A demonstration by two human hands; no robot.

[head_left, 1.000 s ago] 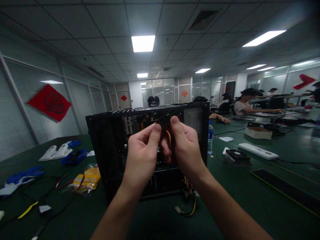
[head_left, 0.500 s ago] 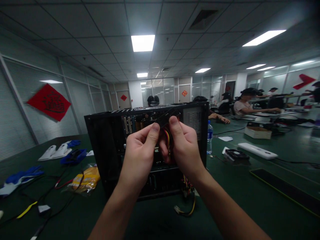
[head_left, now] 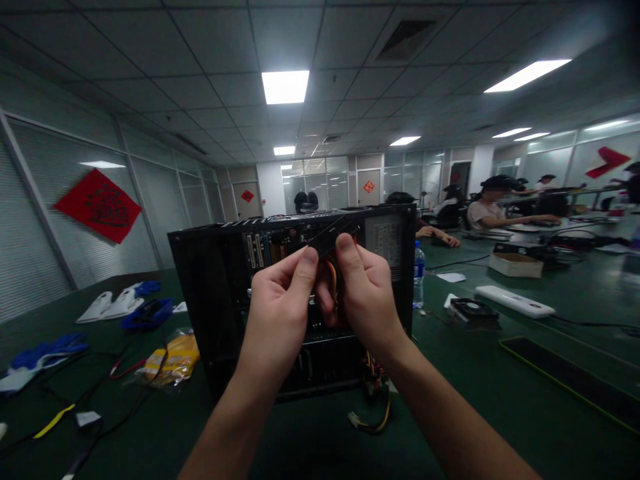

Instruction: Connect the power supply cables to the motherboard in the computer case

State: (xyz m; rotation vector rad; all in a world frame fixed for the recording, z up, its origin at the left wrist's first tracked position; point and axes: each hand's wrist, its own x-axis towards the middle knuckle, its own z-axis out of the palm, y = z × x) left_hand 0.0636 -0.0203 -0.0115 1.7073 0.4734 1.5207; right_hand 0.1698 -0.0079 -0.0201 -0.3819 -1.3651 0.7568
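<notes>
An opened black computer case (head_left: 203, 320) stands on its side in front of me, its inner slots and boards facing me. Before its opening, my left hand (head_left: 280, 293) pinches the lower left end of a dark, flat bar-shaped piece (head_left: 330, 235), whose exact kind I cannot make out. My right hand (head_left: 367, 287) grips the other end, thumb on top. Red, yellow and black wires (head_left: 332, 273) hang between the hands, passing by my right fingers. Below, a loose power cable (head_left: 383, 419) with a pale plug trails out of the case onto the table.
On the left lie gloves (head_left: 47, 353), a blue tray (head_left: 147, 313), a yellow packet (head_left: 175, 360) and thin cables. To the right are a water bottle (head_left: 419, 273), a fan (head_left: 473, 310), a white power strip (head_left: 515, 301) and an open box (head_left: 515, 262). Other people sit further back.
Both hands keep their grip on the dark piece, which is turned very slightly. The case and everything on the table stay where they were.
</notes>
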